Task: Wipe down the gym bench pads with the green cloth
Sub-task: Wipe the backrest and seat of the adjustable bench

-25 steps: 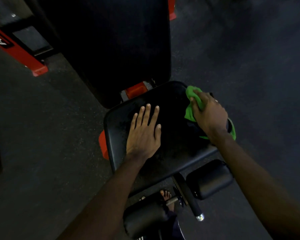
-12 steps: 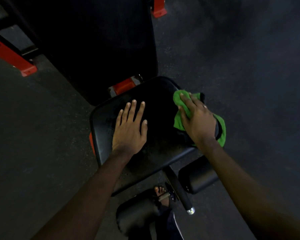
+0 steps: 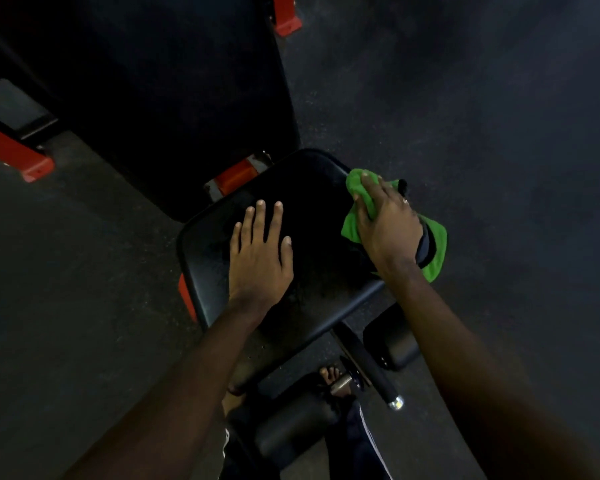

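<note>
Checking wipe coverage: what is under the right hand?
The green cloth, bunched in the right hand against the seat pad's right edge. Its ends stick out; its middle and the pad below are hidden.

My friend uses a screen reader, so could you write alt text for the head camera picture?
A person's right hand holds a green cloth against the right edge of a gym bench seat pad, while the left hand lies flat, fingers straight, on it. The back pad stands behind; a padded leg roller and bare toes show below.

Cloth (image 3: 355,221) bright green – seat pad (image 3: 312,216) black; frame bracket (image 3: 238,174) red-orange; floor (image 3: 482,133) dk grey.
</note>
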Demonstrator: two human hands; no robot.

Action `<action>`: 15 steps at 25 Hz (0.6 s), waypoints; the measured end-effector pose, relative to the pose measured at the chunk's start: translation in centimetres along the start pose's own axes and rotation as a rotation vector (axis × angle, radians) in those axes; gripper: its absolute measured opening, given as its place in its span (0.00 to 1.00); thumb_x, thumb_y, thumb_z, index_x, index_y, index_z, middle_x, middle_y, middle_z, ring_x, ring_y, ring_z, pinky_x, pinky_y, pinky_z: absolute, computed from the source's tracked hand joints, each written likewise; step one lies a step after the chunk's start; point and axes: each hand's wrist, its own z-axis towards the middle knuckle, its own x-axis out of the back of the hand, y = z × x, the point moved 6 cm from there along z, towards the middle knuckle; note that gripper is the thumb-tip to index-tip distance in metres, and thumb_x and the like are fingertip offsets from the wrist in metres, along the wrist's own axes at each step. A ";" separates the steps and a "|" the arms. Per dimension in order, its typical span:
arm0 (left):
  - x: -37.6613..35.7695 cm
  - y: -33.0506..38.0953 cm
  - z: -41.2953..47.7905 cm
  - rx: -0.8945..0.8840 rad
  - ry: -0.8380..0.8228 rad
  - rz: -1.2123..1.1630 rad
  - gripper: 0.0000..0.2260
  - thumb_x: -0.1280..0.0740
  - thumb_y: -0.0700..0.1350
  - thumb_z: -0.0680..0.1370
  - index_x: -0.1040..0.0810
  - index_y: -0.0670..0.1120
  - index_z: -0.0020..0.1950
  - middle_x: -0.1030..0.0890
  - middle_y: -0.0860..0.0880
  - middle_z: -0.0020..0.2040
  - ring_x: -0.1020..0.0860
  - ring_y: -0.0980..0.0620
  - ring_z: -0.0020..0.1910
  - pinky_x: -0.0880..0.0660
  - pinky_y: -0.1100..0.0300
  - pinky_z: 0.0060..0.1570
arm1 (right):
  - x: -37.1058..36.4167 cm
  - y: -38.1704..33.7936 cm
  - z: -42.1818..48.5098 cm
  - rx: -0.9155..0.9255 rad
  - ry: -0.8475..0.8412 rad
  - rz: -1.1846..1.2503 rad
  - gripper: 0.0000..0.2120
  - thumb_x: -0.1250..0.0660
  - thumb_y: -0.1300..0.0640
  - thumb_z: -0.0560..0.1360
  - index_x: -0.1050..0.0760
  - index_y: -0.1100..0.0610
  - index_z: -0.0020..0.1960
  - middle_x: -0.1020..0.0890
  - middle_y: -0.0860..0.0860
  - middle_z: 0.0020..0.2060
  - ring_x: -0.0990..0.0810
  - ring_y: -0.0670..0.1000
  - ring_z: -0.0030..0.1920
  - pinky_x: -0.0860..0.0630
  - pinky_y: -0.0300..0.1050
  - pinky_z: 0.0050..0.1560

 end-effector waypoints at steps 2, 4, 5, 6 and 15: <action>0.3 -0.1 0.7 -0.026 -0.030 -0.014 0.27 0.47 0.52 0.84 0.47 0.47 0.82 0.43 0.41 0.81 0.45 0.42 0.80 0.44 0.43 0.76 | 0.0 0.1 -3.1 0.025 0.039 -0.039 0.22 0.40 0.45 0.82 0.31 0.48 0.75 0.28 0.52 0.73 0.30 0.55 0.73 0.29 0.58 0.69; 0.8 -0.3 1.9 -0.137 -0.077 -0.021 0.28 0.45 0.51 0.83 0.47 0.47 0.82 0.44 0.40 0.81 0.44 0.41 0.80 0.43 0.43 0.76 | -0.5 0.4 -6.5 0.002 0.041 -0.068 0.22 0.39 0.46 0.83 0.33 0.46 0.76 0.31 0.50 0.75 0.34 0.52 0.76 0.32 0.56 0.72; 0.9 -0.3 2.7 -0.235 -0.093 -0.006 0.28 0.45 0.51 0.83 0.47 0.48 0.83 0.45 0.41 0.81 0.46 0.41 0.80 0.45 0.44 0.77 | -0.8 0.4 -7.8 -0.013 0.032 -0.072 0.23 0.39 0.46 0.83 0.34 0.46 0.76 0.32 0.49 0.76 0.36 0.52 0.77 0.34 0.55 0.73; 1.1 -0.2 3.5 -0.352 -0.108 0.016 0.28 0.47 0.51 0.83 0.48 0.48 0.83 0.46 0.41 0.82 0.48 0.42 0.81 0.47 0.45 0.78 | -1.0 0.3 -8.3 -0.027 0.031 -0.068 0.23 0.39 0.46 0.83 0.34 0.45 0.77 0.32 0.49 0.76 0.37 0.52 0.77 0.35 0.55 0.73; 0.1 0.8 8.8 -0.869 -0.199 0.089 0.28 0.52 0.57 0.84 0.53 0.52 0.83 0.52 0.46 0.83 0.53 0.47 0.82 0.53 0.50 0.80 | -0.9 0.3 -7.5 -0.442 0.247 0.072 0.25 0.38 0.52 0.81 0.34 0.47 0.77 0.32 0.50 0.76 0.37 0.54 0.77 0.35 0.55 0.74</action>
